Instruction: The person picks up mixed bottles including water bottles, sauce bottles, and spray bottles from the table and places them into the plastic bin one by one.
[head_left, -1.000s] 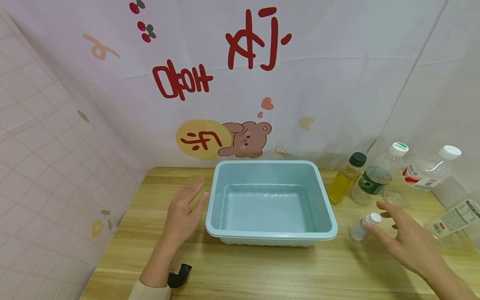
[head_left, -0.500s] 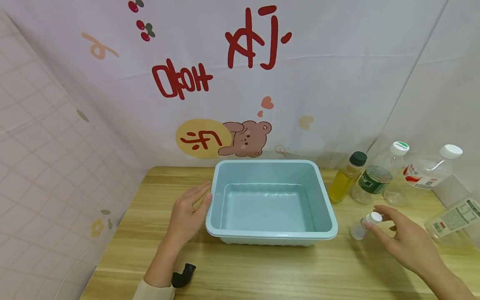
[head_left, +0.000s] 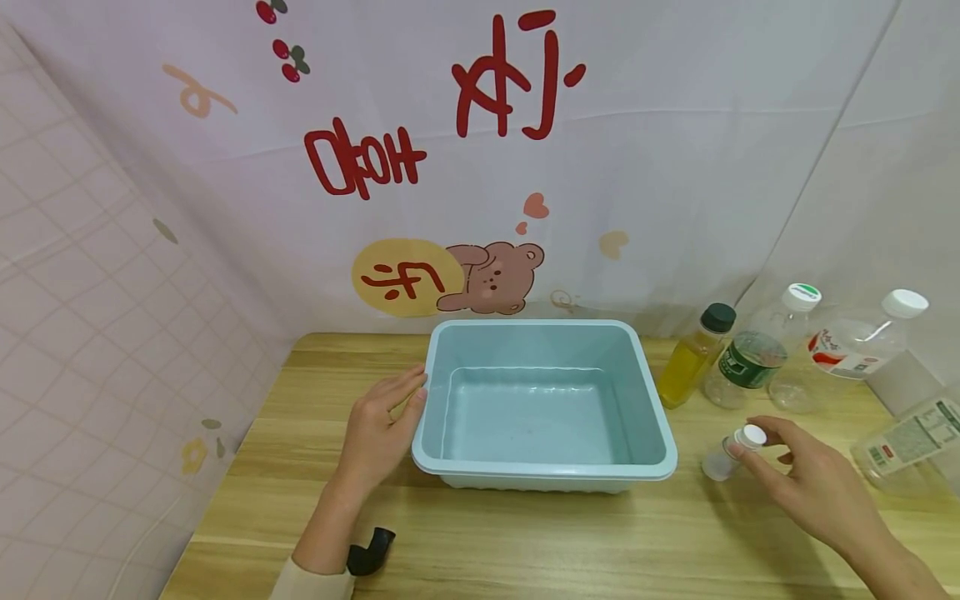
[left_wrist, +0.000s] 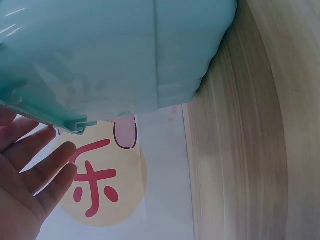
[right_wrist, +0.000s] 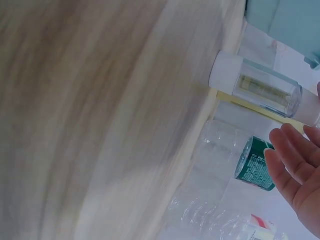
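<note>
A pale blue plastic basin (head_left: pixel 543 471) stands in the middle of the wooden table. Beside its left rim is my left hand (head_left: pixel 382 429), fingers extended and their tips against the edge; the left wrist view shows these fingers (left_wrist: pixel 57 160) spread below the rim. To the right of the basin a small clear bottle (head_left: pixel 718 465) with a white cap stands upright on the table. Thumb and index finger of my right hand (head_left: pixel 813 483) pinch it at the cap. The right wrist view shows the small bottle (right_wrist: pixel 265 90) whole, with the other fingers spread away from it.
Behind the right hand stand a bottle of yellow liquid (head_left: pixel 684 367), a green-labelled bottle (head_left: pixel 752 360) and a red-labelled bottle (head_left: pixel 843 354). Another clear bottle (head_left: pixel 911 437) is at the far right. A black bent tube-like piece (head_left: pixel 372 552) lies by the left forearm. A printed cloth (head_left: pixel 660 167) hangs behind.
My left hand has moved right, up to the basin's rim. My right thumb and index finger have closed in on the small bottle's cap. The basin and bottles stay in place.
</note>
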